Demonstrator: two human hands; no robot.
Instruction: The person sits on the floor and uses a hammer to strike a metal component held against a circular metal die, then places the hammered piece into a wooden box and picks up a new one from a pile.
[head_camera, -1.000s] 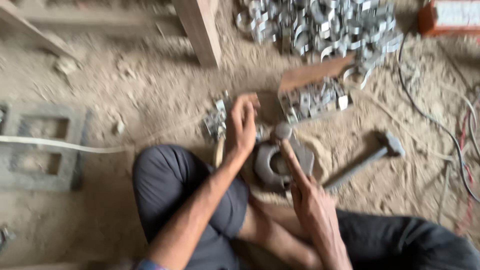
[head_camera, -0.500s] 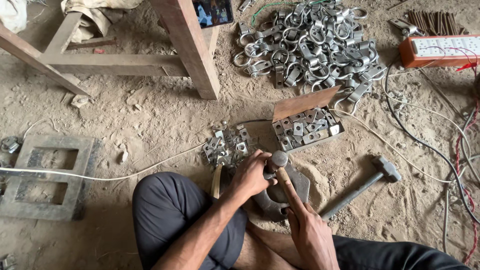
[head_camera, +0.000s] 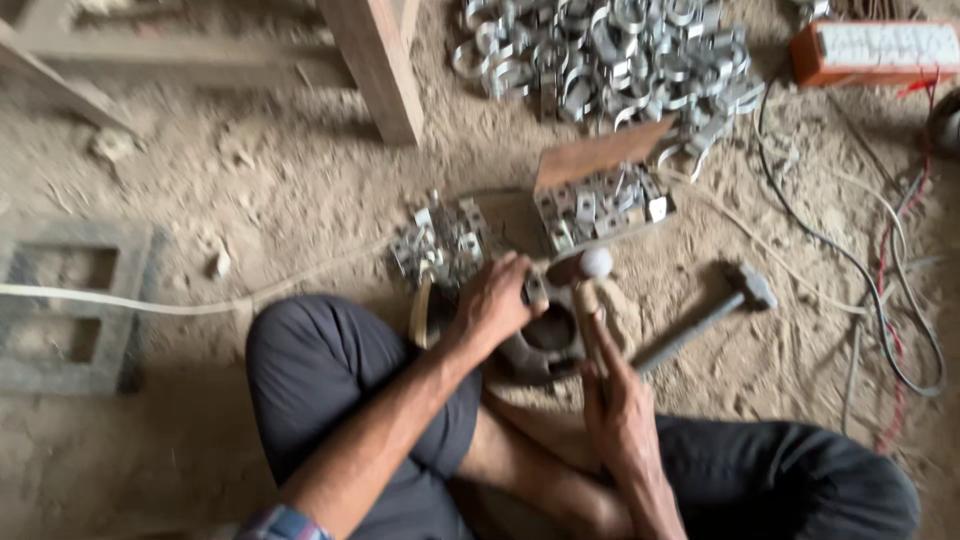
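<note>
Sitting cross-legged on the sandy floor (head_camera: 200, 200), we hold a small metal bracket (head_camera: 537, 290) on a round iron block (head_camera: 545, 345) between our knees. Our left hand (head_camera: 495, 300) lies over the block's near edge, fingers (head_camera: 515, 272) curled and pressed together on the bracket. Our right hand (head_camera: 615, 400) is wrapped tight round the wooden handle of a small hammer (head_camera: 595, 265), whose rounded steel head hangs just above the bracket and just beside the left fingertips.

We judge the danger plain: the hammer head sits so near the left fingers that a glancing blow could catch them, and the bracket, held only by fingertip pressure, could skid off the block into the sand.

A loose heap of brackets (head_camera: 440, 245) lies touching the block's far side, and an open cardboard box (head_camera: 600, 195) of more stands beyond it. A larger pile of curved metal clamps (head_camera: 600, 50) spreads near a wooden post (head_camera: 380, 70). A second, heavier hammer (head_camera: 715, 310) rests on the floor to our right, apart from both hands.
</note>
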